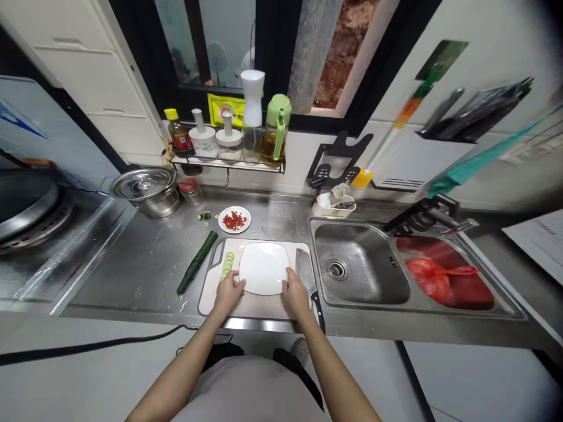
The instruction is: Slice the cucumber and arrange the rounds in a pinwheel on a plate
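Note:
Between my two hands is a white plate (264, 268) with rounded corners, over the middle of the cutting board (259, 307). My left hand (229, 293) grips its left edge, thumb on the rim. At the right edge my right hand (296, 292) holds it the same way. Cucumber slices (227, 264) lie in an overlapping row on the board, just left of the plate. A cleaver (303, 266) rests along the board's right side, its black handle towards me. Left of the board is a whole cucumber (197, 262) on the steel counter.
Behind the board stand a small plate of chopped red pieces (234, 220) and cucumber scraps (204, 216). A lidded steel pot (147, 190) is at the back left. To the right is a double sink (360, 264), with a red plastic bag (433, 280) in its far basin.

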Tool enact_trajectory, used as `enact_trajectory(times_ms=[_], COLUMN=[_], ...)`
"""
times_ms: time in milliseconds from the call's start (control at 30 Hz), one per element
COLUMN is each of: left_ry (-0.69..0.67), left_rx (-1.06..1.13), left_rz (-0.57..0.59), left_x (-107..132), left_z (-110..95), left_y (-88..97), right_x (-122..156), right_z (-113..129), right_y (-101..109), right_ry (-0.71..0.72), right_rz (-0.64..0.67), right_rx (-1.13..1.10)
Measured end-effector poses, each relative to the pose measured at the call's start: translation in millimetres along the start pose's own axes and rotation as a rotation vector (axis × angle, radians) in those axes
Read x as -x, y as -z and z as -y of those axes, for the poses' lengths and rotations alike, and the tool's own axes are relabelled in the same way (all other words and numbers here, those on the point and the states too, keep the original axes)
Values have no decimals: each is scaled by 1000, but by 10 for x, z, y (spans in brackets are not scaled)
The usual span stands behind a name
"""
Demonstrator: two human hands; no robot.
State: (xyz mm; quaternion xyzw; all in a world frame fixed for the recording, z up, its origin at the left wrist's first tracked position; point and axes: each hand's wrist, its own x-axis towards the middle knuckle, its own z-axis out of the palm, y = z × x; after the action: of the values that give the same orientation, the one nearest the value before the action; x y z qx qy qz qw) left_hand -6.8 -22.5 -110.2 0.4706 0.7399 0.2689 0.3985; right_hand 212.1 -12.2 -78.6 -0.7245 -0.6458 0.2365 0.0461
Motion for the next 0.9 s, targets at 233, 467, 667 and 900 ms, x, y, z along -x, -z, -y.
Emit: enact_trajectory(times_ms=[233,467,667,900], left_ry=[-71,-51,-67,-74], left_rx=[-68,-277,-386,-431], left_rz=[-184,-199,-165,-185], left_x=[49,64,142,163], left_z=[166,427,439,467], left_y=[402,635,581,509], right_x=[-5,10,19,79], right_z=[4,22,13,-46], right_y=[54,118,145,135], right_ry=[28,-45,-17,15], right_rz=[31,-12,-41,-87], right_rx=[-4,77,23,-44])
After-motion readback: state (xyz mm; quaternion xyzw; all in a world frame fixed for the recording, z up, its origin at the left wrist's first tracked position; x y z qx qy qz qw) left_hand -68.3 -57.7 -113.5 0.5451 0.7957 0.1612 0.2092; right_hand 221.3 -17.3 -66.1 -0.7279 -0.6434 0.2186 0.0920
